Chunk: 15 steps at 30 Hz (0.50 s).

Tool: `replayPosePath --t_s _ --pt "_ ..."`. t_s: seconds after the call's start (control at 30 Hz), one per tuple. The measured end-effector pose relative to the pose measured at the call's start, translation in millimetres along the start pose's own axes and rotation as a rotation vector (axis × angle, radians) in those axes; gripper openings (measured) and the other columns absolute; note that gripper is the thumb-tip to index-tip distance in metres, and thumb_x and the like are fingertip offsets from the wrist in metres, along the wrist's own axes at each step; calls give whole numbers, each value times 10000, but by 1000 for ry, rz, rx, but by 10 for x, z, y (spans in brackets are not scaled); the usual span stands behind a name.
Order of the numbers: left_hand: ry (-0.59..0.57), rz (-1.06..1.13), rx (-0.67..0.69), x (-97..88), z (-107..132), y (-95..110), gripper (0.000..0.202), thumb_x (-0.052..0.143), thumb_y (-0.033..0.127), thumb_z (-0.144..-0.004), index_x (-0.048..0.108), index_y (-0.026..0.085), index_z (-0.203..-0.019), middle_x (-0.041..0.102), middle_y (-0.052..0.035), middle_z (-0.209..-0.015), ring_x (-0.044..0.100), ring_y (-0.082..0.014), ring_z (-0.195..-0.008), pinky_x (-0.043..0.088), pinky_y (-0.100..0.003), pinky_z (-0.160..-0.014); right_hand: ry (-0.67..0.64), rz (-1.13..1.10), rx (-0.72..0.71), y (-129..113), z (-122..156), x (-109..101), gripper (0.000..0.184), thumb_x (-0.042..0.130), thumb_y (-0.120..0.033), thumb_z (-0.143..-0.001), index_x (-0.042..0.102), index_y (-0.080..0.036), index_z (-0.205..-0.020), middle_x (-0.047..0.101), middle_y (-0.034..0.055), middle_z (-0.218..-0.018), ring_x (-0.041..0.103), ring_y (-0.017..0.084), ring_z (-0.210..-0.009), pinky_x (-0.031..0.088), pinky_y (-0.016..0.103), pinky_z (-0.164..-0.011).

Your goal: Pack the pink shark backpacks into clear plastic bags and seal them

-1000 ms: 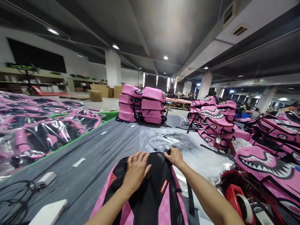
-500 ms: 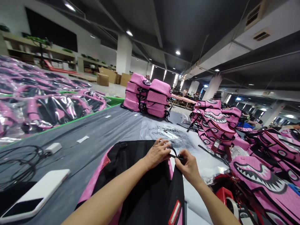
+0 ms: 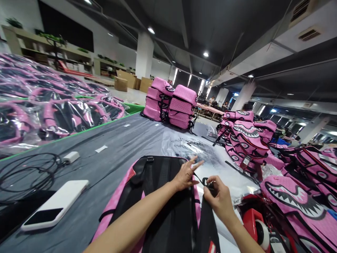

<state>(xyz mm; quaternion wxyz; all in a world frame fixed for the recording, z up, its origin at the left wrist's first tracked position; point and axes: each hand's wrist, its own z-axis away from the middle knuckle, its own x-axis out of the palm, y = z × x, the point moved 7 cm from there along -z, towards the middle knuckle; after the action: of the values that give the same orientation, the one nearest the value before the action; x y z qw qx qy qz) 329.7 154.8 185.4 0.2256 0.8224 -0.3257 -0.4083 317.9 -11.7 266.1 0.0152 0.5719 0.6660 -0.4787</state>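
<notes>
1. Left hand [image 3: 185,174], fingers spread, just over the pink-and-black backpack [image 3: 160,172].
2. Right hand [image 3: 219,200] pinching a thin black strap [image 3: 200,180] beside the backpack.
3. Backpack flat on a grey-covered table [image 3: 105,175].
4. White-cased smartphone [image 3: 55,204] left of the backpack.

The pink-and-black backpack [image 3: 168,221] runs off the picture's bottom edge at 6 o'clock, and the right hand's fingers [image 3: 210,188] hide what they pinch.
</notes>
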Motion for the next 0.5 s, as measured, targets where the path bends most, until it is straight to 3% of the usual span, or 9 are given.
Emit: replayPosePath --t_s 0.07,0.17,0.23,0.3,0.37,0.43,0.5 --pt "-92 -6 185 -16 21 431 709 821 246 -759 542 312 -1407 422 -91 -1589 359 -325 -1468 283 -531 -1223 -17 11 21 -1 -83 -95 181 580 -369 -842 582 -189 -820 469 -56 -585 401 94 -494 322 210 -474" --pt "-208 -79 364 -171 -63 878 273 731 281 -880 658 229 -1138 699 -74 -1249 417 -274 -1421 303 -461 -1202 -86 19 12 -86 -188 -122 204 616 -386 -825 593 -187 -790 464 -52 -578 394 94 -506 310 215 -484" --pt "-285 -228 349 -321 -194 910 51 716 248 -898 674 222 -911 745 -42 -1031 473 -262 -1367 254 -478 -1220 -103 -1 23 -138 -230 -124 220 633 -403 -818 609 -185 -806 477 -46 -589 413 102 -525 313 220 -495" --pt "-348 -353 306 -468 -274 818 155 723 184 -879 643 211 -749 729 -23 -879 534 -246 -1292 194 -492 -1249 -106 -25 45 -149 -262 -141 246 637 -428 -822 615 -184 -796 486 -37 -603 428 110 -543 321 229 -507" --pt "-335 -391 238 -591 -227 705 206 707 132 -864 619 203 -693 702 -20 -816 577 -233 -1216 186 -497 -1257 -108 -51 63 -108 -307 -172 282 649 -461 -830 619 -183 -796 477 -37 -608 424 113 -550 323 235 -517" --pt "-276 -397 143 -620 -1 632 151 664 106 -864 638 198 -748 707 -36 -868 609 -243 -1143 251 -535 -1227 -137 -115 69 -15 -396 -175 324 681 -500 -827 625 -183 -862 495 -39 -640 437 115 -567 340 235 -534" --pt "-216 -394 16 -532 392 619 106 610 100 -862 659 188 -830 707 -52 -879 650 -248 -993 406 -537 -1115 -202 -230 57 104 -549 -94 390 715 -533 -812 606 -190 -960 540 -33 -719 476 119 -608 379 234 -565"
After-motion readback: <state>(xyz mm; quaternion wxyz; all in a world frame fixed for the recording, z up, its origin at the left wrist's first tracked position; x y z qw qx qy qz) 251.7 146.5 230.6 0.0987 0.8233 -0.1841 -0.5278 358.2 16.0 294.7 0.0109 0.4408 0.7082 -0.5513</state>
